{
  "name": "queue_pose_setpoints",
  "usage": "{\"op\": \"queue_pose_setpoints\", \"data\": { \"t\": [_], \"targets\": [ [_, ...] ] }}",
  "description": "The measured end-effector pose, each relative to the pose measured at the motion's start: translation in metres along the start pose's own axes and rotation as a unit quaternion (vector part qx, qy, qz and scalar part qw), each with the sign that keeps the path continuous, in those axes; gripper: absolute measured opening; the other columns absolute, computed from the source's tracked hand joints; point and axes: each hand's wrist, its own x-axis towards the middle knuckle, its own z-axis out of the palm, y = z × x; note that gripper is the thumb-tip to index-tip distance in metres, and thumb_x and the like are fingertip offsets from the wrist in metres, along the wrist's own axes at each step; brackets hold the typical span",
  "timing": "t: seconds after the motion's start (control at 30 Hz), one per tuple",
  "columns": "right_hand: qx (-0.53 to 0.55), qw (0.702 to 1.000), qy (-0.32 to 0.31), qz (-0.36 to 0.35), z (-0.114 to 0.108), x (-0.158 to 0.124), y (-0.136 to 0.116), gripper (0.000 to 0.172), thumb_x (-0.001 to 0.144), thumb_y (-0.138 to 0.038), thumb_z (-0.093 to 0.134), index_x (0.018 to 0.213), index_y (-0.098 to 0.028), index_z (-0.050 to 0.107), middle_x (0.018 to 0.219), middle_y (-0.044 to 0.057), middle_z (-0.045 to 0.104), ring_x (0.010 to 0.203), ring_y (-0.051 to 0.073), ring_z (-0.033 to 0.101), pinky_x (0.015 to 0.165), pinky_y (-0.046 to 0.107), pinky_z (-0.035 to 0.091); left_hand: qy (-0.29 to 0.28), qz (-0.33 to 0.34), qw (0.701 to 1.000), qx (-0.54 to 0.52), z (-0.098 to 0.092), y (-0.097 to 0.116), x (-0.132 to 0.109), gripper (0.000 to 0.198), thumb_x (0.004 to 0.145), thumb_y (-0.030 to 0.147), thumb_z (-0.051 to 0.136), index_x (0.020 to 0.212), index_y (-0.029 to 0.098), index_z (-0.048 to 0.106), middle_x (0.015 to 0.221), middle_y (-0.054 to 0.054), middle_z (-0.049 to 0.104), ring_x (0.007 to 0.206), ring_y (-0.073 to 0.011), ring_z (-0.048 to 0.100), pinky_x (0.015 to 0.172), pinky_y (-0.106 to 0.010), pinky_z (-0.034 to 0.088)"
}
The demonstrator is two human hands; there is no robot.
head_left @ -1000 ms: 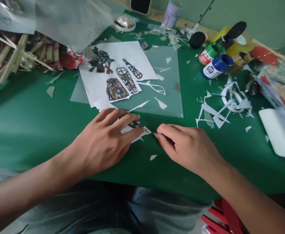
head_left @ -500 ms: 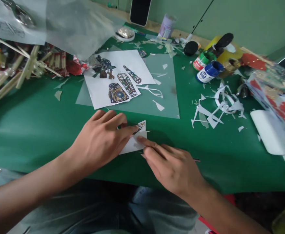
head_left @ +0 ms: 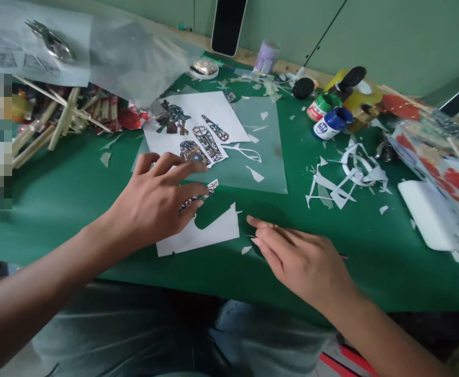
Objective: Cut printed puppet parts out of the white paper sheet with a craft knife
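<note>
Between the thumb and fingers of my left hand [head_left: 160, 193] is a small patterned paper cut-out [head_left: 211, 187], lifted away from the sheet it came from. That white paper offcut [head_left: 217, 235], with a curved notch in its upper edge, lies under and beside the hand. To its right, my right hand [head_left: 292, 256] is closed around a slim craft knife [head_left: 344, 256], mostly hidden by the fingers; its thin tip points left, off the paper. Further back, a white sheet [head_left: 233, 115] carries several coloured, patterned cut-outs [head_left: 208, 144].
Paper scraps [head_left: 341, 183] and a white tape ring lie at the right, near open paint bottles [head_left: 333, 123] and a white device with a cable [head_left: 429, 214]. Wooden sticks [head_left: 64, 118] and wrappers crowd the left. A phone [head_left: 229, 26] leans on the back wall.
My left hand has lifted the patterned cut-out off the white paper and moved left and up. My right hand has drawn the knife right, off the paper. The camera view has shifted slightly.
</note>
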Motion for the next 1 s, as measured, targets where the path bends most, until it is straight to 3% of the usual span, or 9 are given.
{"op": "queue_pose_setpoints", "data": {
  "t": [0.13,0.3,0.4,0.5,0.67,0.8,0.93,1.0],
  "targets": [
    [0.010,0.999,0.035,0.000,0.000,0.008,-0.008,0.012,0.094,-0.015,0.051,0.084,-0.016,0.058,0.093,0.005,0.073,0.059,0.007,0.062,0.048,0.020,0.041,0.007,0.035,0.999,-0.034,0.010,-0.005,0.008,0.025,0.095,0.026,0.047,0.105,0.026,0.070,0.129,-0.002,0.063,0.114,-0.0280,0.056,0.094,-0.047,0.040],
    [-0.022,1.000,0.003,-0.019,0.018,0.023,-0.031,0.011,0.093,-0.017,0.045,0.088,-0.018,0.055,0.112,0.008,0.066,0.047,0.005,0.048,0.042,0.024,0.030,-0.026,0.093,0.993,-0.068,0.018,-0.003,0.032,0.034,0.096,0.025,0.044,0.126,0.027,0.060,0.131,-0.004,0.062,0.114,-0.0249,0.056,0.094,-0.042,0.041],
    [-0.051,0.998,-0.017,-0.019,0.026,0.027,-0.035,0.011,0.090,-0.012,0.045,0.089,-0.019,0.055,0.105,0.006,0.065,0.048,0.006,0.047,0.043,0.024,0.028,-0.053,0.113,0.991,-0.056,0.018,-0.004,0.047,0.033,0.095,0.026,0.045,0.123,0.030,0.063,0.132,-0.003,0.060,0.118,-0.0262,0.054,0.096,-0.043,0.039],
    [-0.058,0.997,-0.037,-0.023,0.024,0.023,-0.031,0.012,0.090,-0.012,0.046,0.090,-0.020,0.055,0.098,0.003,0.063,0.049,0.006,0.045,0.043,0.024,0.027,-0.056,0.092,0.993,-0.041,0.018,-0.011,0.057,0.031,0.095,0.028,0.047,0.119,0.033,0.065,0.132,-0.002,0.060,0.121,-0.0277,0.051,0.097,-0.045,0.038],
    [-0.055,0.996,-0.069,-0.026,0.011,0.011,-0.015,0.014,0.091,-0.012,0.046,0.090,-0.018,0.058,0.094,0.002,0.060,0.048,0.006,0.039,0.042,0.023,0.026,-0.059,0.057,0.996,-0.043,0.019,-0.025,0.064,0.032,0.095,0.031,0.044,0.120,0.028,0.064,0.127,-0.003,0.062,0.116,-0.0264,0.053,0.098,-0.044,0.038],
    [-0.067,0.993,-0.091,-0.023,0.004,-0.006,0.016,0.017,0.096,-0.020,0.045,0.085,-0.017,0.059,0.092,0.001,0.059,0.047,0.004,0.035,0.041,0.022,0.026,-0.044,0.055,0.997,-0.035,0.019,-0.024,0.057,0.032,0.094,0.028,0.043,0.119,0.021,0.064,0.127,-0.006,0.063,0.116,-0.0270,0.054,0.096,-0.042,0.040],
    [-0.152,0.987,-0.030,0.045,-0.005,-0.019,0.054,0.023,0.097,-0.028,0.046,0.085,-0.016,0.061,0.091,0.002,0.062,0.043,0.003,0.031,0.038,0.021,0.023,-0.019,0.064,0.998,0.018,0.015,-0.002,0.032,0.031,0.095,0.031,0.045,0.114,0.016,0.065,0.129,-0.007,0.063,0.114,-0.0295,0.056,0.092,-0.044,0.042],
    [-0.172,0.980,0.005,0.097,-0.010,-0.019,0.061,0.021,0.096,-0.028,0.048,0.085,-0.017,0.062,0.087,0.003,0.063,0.046,0.005,0.038,0.039,0.022,0.023,0.009,0.061,0.998,0.024,0.013,0.017,0.014,0.031,0.095,0.030,0.045,0.113,0.014,0.066,0.121,-0.007,0.067,0.108,-0.0275,0.059,0.088,-0.042,0.045]
  ]
}}
